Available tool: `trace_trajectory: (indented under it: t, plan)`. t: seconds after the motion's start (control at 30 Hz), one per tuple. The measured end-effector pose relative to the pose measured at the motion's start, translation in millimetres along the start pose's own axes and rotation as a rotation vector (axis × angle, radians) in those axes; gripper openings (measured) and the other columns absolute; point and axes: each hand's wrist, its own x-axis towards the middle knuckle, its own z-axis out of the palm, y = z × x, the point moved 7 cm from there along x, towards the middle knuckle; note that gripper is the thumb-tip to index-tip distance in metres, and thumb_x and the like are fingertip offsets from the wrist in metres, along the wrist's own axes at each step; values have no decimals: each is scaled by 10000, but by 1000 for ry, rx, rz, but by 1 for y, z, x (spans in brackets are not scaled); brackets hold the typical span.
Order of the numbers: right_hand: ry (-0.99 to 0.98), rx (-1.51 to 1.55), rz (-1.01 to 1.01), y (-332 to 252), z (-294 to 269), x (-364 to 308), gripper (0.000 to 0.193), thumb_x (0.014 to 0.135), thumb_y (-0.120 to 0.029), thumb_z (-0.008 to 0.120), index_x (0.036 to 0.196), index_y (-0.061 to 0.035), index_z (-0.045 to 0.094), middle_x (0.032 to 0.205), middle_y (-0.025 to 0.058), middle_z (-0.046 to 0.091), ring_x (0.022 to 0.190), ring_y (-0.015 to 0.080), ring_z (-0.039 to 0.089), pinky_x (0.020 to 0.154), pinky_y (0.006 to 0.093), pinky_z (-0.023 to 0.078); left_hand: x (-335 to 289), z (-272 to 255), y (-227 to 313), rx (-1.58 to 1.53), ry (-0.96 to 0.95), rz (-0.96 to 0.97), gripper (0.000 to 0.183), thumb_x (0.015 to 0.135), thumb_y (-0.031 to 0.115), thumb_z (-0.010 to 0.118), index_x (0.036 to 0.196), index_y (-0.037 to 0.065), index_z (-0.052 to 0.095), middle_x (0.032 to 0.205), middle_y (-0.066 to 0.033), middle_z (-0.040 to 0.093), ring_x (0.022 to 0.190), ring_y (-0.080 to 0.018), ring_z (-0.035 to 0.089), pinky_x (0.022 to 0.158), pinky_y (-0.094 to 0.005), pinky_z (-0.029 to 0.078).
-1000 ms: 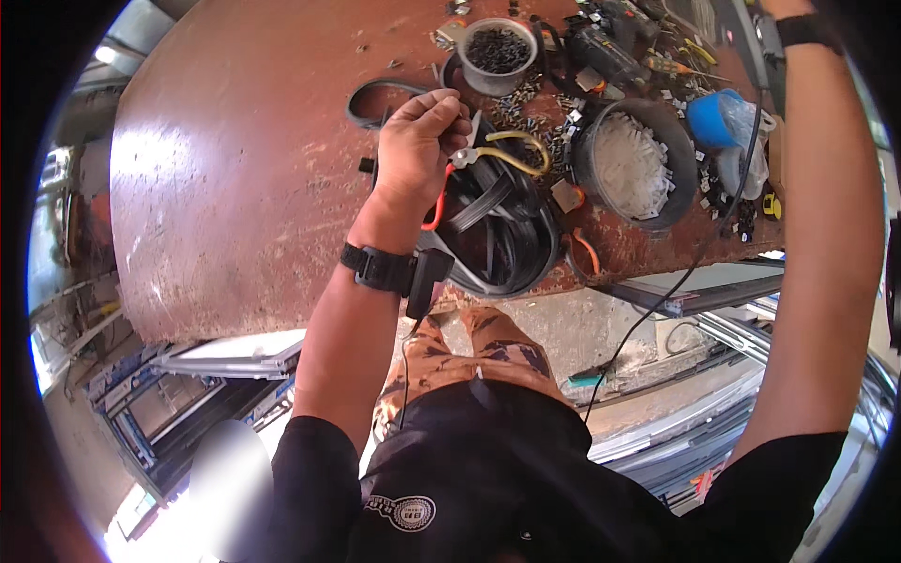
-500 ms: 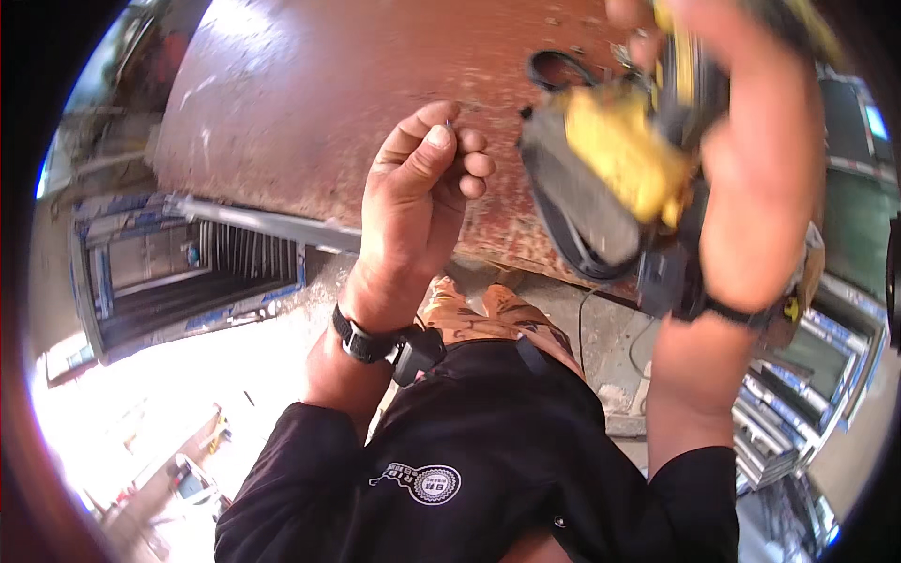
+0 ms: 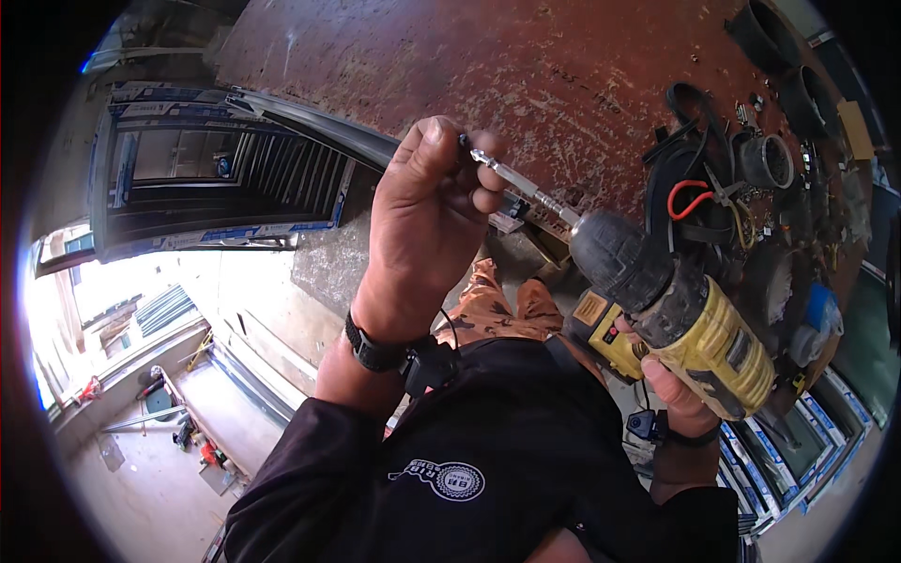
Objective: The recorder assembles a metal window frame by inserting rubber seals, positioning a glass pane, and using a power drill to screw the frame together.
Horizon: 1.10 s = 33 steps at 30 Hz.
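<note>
My left hand [image 3: 413, 220] is raised near the edge of a worn red-brown table [image 3: 526, 56], its thumb and fingers pinched on a small dark screw [image 3: 463, 140]. My right hand [image 3: 674, 387] grips a yellow-and-black cordless drill [image 3: 709, 338] around its handle, low on the right. The drill tilts up and left. Its long silver driver bit [image 3: 522, 183] has its tip just beside the screw; whether they touch, I cannot tell. Part of the bit passes in front of my left fingers.
Red-handled pliers [image 3: 688, 197], a black strap [image 3: 690, 94] and dark round containers [image 3: 809, 101] lie at the table's right. Window-like frames [image 3: 113, 220] with blue-and-white wrapping are stacked at left, more [image 3: 779, 460] at lower right. Tools [image 3: 202, 446] lie on the floor at lower left.
My right hand has brought the drill down from the upper right, its bit now pointing at my left fingers. The left hand keeps its pinch. The view has shifted, showing more of the table's right.
</note>
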Motion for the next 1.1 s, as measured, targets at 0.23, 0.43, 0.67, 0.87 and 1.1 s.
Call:
trace_trajectory:
  t: [0.23,0.43,0.67,0.87,1.1]
  plan:
    - [-11,-121,-249,-18,4,1,430,861,-321,594,1215,-88,665,1175,74,688,1095,222,626,1007,360,459,-3,3,5,25,-71,-13,145,970,191,629,1019,65,577,1001,-162,689,789,-238,717,636,-304,593]
    - [138,115,181,24,4,-36,556,868,-352,710,1322,-115,494,1174,25,638,1075,154,615,963,284,475,-2,2,7,139,-144,-11,135,958,172,645,989,55,584,964,-169,694,766,-243,721,625,-302,605]
    - [128,-564,34,1,5,-44,701,751,-396,812,1310,-90,518,1227,64,623,1156,199,584,989,330,462,4,8,7,352,-242,-134,164,951,196,660,925,53,584,877,-162,696,715,-213,711,564,-266,583]
    - [221,-310,-104,-24,3,-10,554,699,-279,836,1187,-85,661,1084,73,703,990,222,669,924,346,494,4,-4,-9,391,-150,-218,185,944,222,673,916,70,572,821,-115,686,701,-203,703,579,-262,573]
    - [278,-73,348,100,18,-91,744,692,-237,875,1320,-44,525,1246,82,634,1149,186,609,1004,338,485,28,4,6,1788,-411,270,879,832,725,589,1333,4,555,1309,-188,605,1186,-292,593,995,-402,454]
